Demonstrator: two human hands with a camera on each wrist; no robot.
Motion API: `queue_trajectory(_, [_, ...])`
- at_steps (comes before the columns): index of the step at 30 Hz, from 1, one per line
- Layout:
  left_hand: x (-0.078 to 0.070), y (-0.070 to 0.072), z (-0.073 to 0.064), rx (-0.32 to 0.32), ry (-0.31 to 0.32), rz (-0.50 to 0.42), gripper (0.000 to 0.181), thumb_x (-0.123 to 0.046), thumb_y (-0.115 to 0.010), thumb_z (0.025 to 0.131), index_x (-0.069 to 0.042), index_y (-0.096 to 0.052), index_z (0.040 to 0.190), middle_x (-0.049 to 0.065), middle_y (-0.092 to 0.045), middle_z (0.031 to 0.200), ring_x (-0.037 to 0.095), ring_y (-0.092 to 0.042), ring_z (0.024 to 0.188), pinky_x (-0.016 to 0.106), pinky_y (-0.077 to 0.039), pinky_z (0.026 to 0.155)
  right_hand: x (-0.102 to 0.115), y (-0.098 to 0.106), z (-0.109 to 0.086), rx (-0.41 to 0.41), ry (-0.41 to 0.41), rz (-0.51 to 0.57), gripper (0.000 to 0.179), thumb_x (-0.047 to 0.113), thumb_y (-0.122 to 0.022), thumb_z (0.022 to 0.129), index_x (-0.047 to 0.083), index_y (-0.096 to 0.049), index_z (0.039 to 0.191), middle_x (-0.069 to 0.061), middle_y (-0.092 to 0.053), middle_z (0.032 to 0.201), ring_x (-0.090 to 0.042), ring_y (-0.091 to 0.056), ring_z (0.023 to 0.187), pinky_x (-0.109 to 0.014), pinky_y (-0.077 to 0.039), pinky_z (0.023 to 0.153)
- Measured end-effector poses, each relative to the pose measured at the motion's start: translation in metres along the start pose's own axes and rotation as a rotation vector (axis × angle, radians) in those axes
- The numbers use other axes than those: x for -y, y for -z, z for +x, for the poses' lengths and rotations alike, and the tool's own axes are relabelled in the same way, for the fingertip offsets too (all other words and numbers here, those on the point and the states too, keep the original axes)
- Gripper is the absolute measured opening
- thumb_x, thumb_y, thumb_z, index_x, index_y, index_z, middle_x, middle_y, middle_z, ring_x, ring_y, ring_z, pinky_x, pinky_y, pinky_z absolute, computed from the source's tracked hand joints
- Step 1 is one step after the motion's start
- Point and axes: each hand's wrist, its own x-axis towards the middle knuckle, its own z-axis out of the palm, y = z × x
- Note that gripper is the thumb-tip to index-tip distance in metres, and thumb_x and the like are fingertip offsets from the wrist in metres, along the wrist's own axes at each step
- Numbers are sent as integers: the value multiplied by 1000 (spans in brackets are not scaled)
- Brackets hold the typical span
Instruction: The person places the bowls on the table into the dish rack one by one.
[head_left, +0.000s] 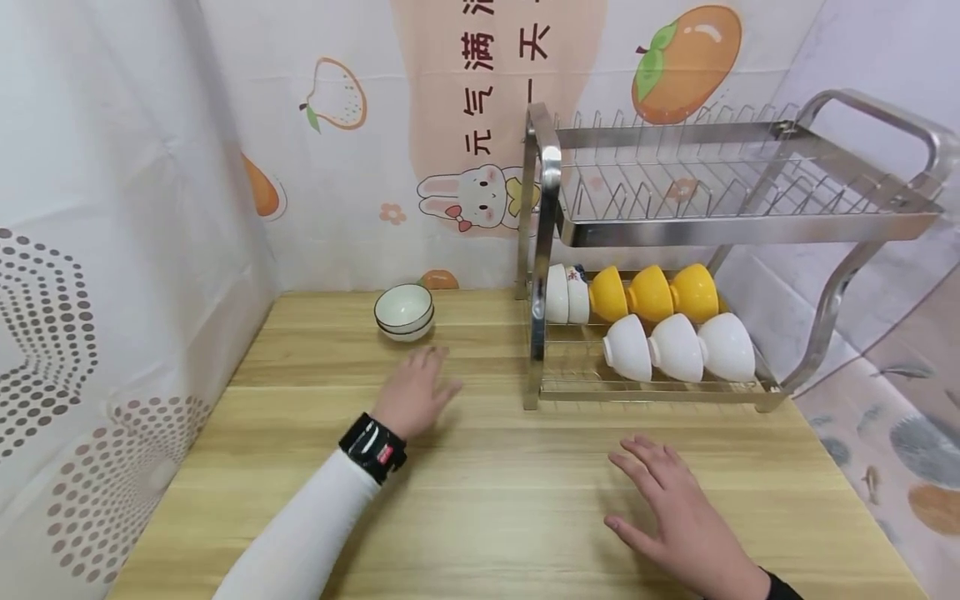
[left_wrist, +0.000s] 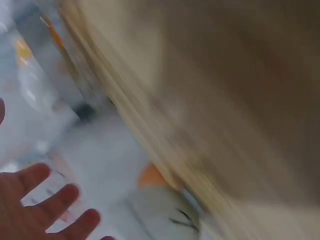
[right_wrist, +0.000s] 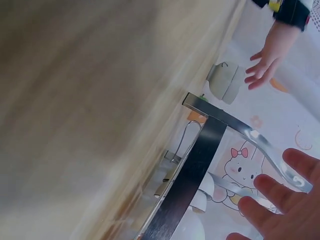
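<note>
Two white bowls with dark rims (head_left: 405,307) are stacked at the back left of the wooden table. Just in front of them hovers my left hand (head_left: 414,395), its fingers spread toward the stack and holding nothing. In the left wrist view the bowls (left_wrist: 162,210) appear blurred beyond the fingertips (left_wrist: 67,195). My right hand (head_left: 671,504) is over the table in front of the metal rack, fingers apart and nothing in it. The right wrist view shows the bowl stack (right_wrist: 224,82) close to the left hand (right_wrist: 270,57).
A two-tier steel dish rack (head_left: 750,229) stands at the back right, its upper tier bare wire. On the lower tier rest yellow bowls (head_left: 651,293), white bowls (head_left: 677,347) and two smaller white bowls (head_left: 567,294). A printed curtain (head_left: 337,183) hangs behind the table (head_left: 480,500).
</note>
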Motion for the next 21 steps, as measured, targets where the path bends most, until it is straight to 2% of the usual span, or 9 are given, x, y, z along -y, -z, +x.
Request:
queue_trajectory(4, [35, 1, 26, -89, 94, 13, 66, -45, -58, 98, -7, -40, 149, 22, -37, 151, 40, -34, 139, 56, -27, 114, 0, -4, -2, -22, 35, 3, 71, 55, -72, 84, 11, -56, 138, -12, -53, 138, -33, -45, 128, -30, -4, 121])
queue_trajectory(7, [52, 0, 39, -132, 139, 28, 66, -42, -61, 97, -4, -40, 148, 23, -40, 148, 42, -35, 137, 56, -28, 113, -1, -5, -4, -26, 42, 4, 70, 55, -72, 84, 10, -57, 136, -11, -53, 137, -33, -46, 127, -30, -4, 121])
queue_trajectory(9, [59, -3, 47, -136, 155, 40, 65, -39, -61, 97, -3, -40, 147, 23, -41, 146, 42, -36, 136, 56, -29, 112, -1, -4, -6, -27, 41, 0, 70, 54, -73, 84, 10, -58, 135, -11, -53, 137, -32, -46, 126, -30, -4, 120])
queue_trajectory(12, [65, -8, 58, -117, 164, 85, 61, -35, -60, 98, -1, -42, 145, 22, -46, 143, 40, -41, 133, 55, -29, 112, -1, -4, -9, -21, 29, -13, 70, 54, -74, 83, 10, -58, 135, -10, -53, 138, -31, -46, 126, -30, -5, 121])
queue_trajectory(15, [67, -11, 69, -102, 167, 120, 51, -26, -57, 98, -1, -48, 141, 19, -57, 134, 37, -52, 124, 54, -34, 108, -2, -5, -12, -20, 16, -21, 69, 54, -73, 84, 11, -58, 135, -9, -53, 139, -31, -45, 128, -31, -6, 121])
queue_trajectory(18, [62, -8, 78, -79, 164, 142, 41, -18, -56, 98, -2, -55, 136, 17, -66, 120, 35, -62, 109, 52, -39, 99, -3, -6, -16, -32, 9, -14, 67, 56, -70, 85, 12, -58, 134, -9, -53, 138, -31, -44, 129, -30, -6, 121])
queue_trajectory(21, [59, -5, 85, -64, 160, 144, 32, -14, -57, 98, -2, -61, 128, 16, -70, 109, 34, -66, 99, 50, -43, 92, -4, -7, -19, -37, 2, -8, 65, 56, -69, 87, 11, -59, 133, -9, -53, 137, -31, -44, 129, -29, -6, 120])
